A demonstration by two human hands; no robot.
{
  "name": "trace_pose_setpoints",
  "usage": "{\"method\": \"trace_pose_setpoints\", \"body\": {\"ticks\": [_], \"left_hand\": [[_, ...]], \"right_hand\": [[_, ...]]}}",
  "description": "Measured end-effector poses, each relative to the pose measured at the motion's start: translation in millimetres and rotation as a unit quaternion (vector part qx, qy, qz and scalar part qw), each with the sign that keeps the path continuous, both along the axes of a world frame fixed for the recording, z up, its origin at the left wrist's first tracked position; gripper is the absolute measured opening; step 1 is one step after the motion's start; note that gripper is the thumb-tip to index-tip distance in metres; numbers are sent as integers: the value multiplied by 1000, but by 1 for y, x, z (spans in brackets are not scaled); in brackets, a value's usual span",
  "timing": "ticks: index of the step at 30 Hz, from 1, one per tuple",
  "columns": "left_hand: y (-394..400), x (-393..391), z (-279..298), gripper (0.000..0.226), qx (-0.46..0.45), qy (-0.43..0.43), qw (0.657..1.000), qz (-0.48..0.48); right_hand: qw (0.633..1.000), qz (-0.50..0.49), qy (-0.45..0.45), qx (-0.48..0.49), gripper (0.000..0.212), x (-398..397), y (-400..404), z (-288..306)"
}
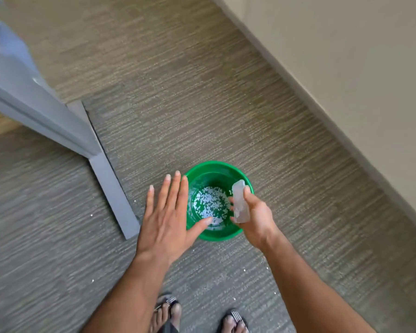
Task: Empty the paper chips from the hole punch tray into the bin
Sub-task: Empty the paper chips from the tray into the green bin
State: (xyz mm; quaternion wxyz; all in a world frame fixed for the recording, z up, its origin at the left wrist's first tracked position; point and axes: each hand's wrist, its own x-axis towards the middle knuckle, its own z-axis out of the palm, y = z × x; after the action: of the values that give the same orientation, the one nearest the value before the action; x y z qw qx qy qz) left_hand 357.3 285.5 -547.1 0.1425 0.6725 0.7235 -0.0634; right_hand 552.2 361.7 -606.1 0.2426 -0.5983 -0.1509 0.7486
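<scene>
striped grey-brown carpet floor (202,104): fills the view; a few stray white chips (92,215) lie on it at eight o'clock of the bin.
beige wall (346,68): at two o'clock, top cut off.
grey door frame post (46,111): at ten o'clock, blurred.
round green plastic bin (226,235): lower centre, open mouth up, placed under both hands, likely to catch spill.
left hand (165,219): flat, fingers spread wide, empty, over the bin's nine o'clock rim; probably ready to tap.
right hand (255,218): closed around the tray at three o'clock.
clear oblong plastic hole punch tray (240,200): tipped over the bin; contents hard to make out.
white paper chips (210,203): heaped on the bin floor.
</scene>
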Motion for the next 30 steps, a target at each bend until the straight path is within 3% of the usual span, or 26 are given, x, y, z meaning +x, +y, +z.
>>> {"method": "trace_pose_setpoints", "body": {"ticks": [2,5,7,11,14,23,30], "left_hand": [[-3,-6,-5,106,-1,10,1000,-6],[-4,-13,-9,105,-7,31,999,-19],[-4,-15,-9,104,-8,38,999,-19],[-3,-14,-8,105,-9,42,999,-20],[-3,-11,-10,106,-4,45,999,-15],[-5,-7,-11,106,0,50,999,-13],[4,5,23,108,14,20,1000,-1]], "right_hand": [[997,38,-64,33,55,-9,1,-13],[970,121,-180,109,76,-22,2,-19],[929,178,-269,180,86,-29,2,-19],[811,275,-422,299,88,-35,4,-11],[775,300,-459,314,84,-35,4,-5],[770,290,-474,313,89,-29,1,-1],[848,209,-365,324,79,-18,2,39]]}}
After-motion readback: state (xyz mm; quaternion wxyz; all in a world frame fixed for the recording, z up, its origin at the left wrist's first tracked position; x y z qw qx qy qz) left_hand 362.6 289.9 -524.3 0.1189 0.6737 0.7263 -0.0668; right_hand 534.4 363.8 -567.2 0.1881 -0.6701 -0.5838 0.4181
